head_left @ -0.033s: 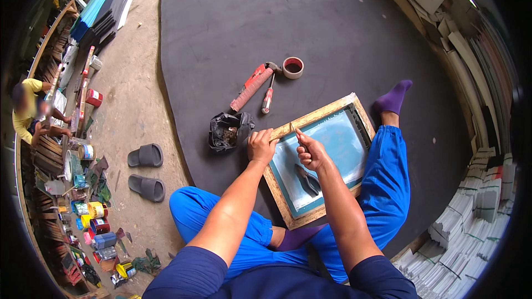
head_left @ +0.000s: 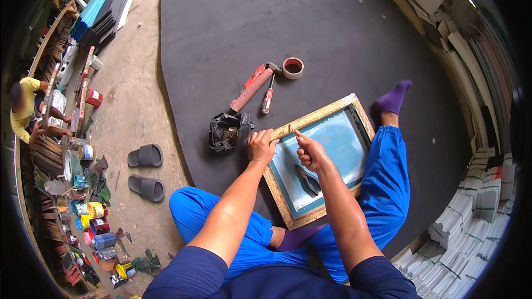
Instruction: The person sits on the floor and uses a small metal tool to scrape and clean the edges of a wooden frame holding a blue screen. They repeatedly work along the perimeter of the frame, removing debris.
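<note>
"Head view, the only one. Left hand?"

"Left hand sits on the far-left corner of the rectangular pale wooden frame, fingers bent over the rail. Can't tell whether it clamps underneath."

"Right hand?"

"Right hand: fingers curled together on a thin piece, tip at the same rail, just right of the left hand. Too small to identify."

"Frame's place?"

"Below both hands, between the legs. White-smeared blue mesh panel inside it, under the right hand; dark metal pliers on the mesh, bodyward of that grip."

"Around?"

"Left of the left hand, crumpled black plastic bag with brownish bits. Beyond it, red-handled screwdriver, red-gripped hammer, brown tape roll."

"Risks?"

"My guess: a loose pinch could let the thin piece slip, knocking knuckles on the rail. Sideways slip could jab the nearby left hand. Light left-hand pressure might let the frame shift; tilting could slide the pliers and scratch the mesh."
</note>
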Demonstrator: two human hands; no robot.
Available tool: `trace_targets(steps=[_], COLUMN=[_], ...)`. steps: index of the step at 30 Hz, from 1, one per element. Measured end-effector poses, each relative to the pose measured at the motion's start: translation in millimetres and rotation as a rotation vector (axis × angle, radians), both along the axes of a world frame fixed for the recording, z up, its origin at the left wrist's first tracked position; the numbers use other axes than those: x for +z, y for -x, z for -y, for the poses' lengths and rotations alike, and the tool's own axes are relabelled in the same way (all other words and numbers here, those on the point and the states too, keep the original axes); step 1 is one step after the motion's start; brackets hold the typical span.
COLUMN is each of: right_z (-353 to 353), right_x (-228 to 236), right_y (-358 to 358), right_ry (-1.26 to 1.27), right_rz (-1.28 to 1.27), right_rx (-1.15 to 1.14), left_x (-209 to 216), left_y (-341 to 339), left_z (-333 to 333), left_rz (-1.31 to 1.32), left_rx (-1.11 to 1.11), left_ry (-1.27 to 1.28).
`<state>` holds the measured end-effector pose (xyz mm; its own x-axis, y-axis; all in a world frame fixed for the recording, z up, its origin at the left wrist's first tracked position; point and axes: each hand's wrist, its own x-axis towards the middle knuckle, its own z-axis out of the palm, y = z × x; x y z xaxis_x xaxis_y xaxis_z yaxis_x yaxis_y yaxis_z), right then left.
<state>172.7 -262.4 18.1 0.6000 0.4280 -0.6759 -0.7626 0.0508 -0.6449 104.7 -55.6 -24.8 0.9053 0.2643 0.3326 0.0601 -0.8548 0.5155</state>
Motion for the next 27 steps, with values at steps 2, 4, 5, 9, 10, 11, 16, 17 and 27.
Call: trace_targets(steps=[2,4,5,9,10,11,16,17,27], right_z=[4,-2,-4,-20,-20,-21,-34,-39,-40], right_x=[-16,-8,0,52,54,56,74,75,45], right_y=[10,19,23,19,19,18,14,14,22], right_ry=[0.305,0.572,0.673,0.937,0.965,0.991,1.035,1.048,0.802], right_rz=[0.441,0.878,0.841,0.81,0.805,0.799,0.735,0.736,0.668], right_rx=[0.084,0.101,0.171,0.32,0.324,0.329,0.384,0.392,0.117], left_x=[2,-1,-4,-4,-4,-4,-2,-2,-2], left_y=[-3,2,3,-5,-6,-6,-7,-7,-7], left_z=[2,2,0,-6,-5,-4,-4,-4,-4], left_rz=[0.011,0.007,0.003,0.02,0.018,0.017,0.017,0.016,0.02], left_rx=[-0.001,0.005,0.008,0.004,0.002,0.0,-0.002,-0.002,0.001], left_ry=[0.002,0.006,0.008,-0.002,0.0,0.001,0.013,0.014,0.013])
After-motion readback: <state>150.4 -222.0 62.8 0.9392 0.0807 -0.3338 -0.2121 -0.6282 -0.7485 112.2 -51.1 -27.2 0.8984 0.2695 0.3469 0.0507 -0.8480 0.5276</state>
